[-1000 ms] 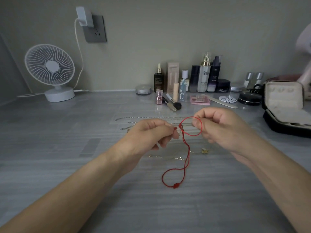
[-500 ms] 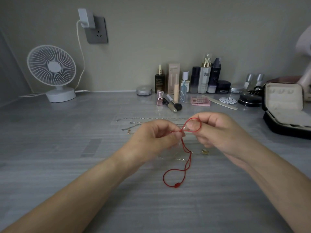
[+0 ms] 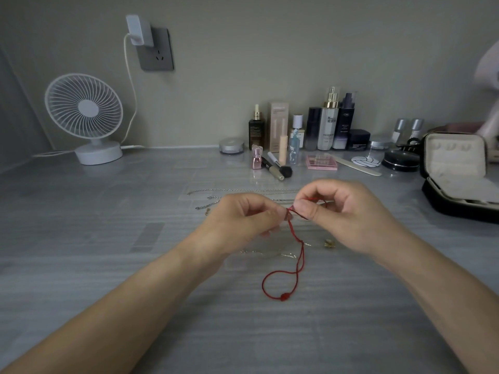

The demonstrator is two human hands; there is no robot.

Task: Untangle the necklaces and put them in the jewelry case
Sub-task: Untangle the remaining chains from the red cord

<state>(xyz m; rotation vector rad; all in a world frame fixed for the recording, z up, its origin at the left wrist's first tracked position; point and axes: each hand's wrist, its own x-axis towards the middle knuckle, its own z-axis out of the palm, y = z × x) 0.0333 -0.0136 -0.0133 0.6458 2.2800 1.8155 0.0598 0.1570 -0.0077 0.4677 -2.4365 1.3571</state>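
Observation:
A red cord necklace [image 3: 297, 255] hangs between both hands, its lower loop and red bead resting on the grey table [image 3: 108, 238]. My left hand [image 3: 243, 220] pinches the cord at a knot. My right hand [image 3: 348, 211] pinches the small upper loop beside it, thumb against the left fingertips. Thin silver chains [image 3: 243, 191] lie on the table behind the hands. A gold chain with a small pendant [image 3: 329, 243] lies under them, partly hidden. The black jewelry case [image 3: 459, 184] stands open at the right, with a cream lining.
A white desk fan [image 3: 86, 117] stands at the back left, its cable running to a wall socket [image 3: 156, 49]. Cosmetic bottles [image 3: 329, 120], a brush, a pink palette [image 3: 321, 161] and a nail file line the back wall. A black compact [image 3: 401, 160] sits by the case.
The hands have come together. The upper red loop, wide a second ago, is now small and mostly closed inside my right fingers.

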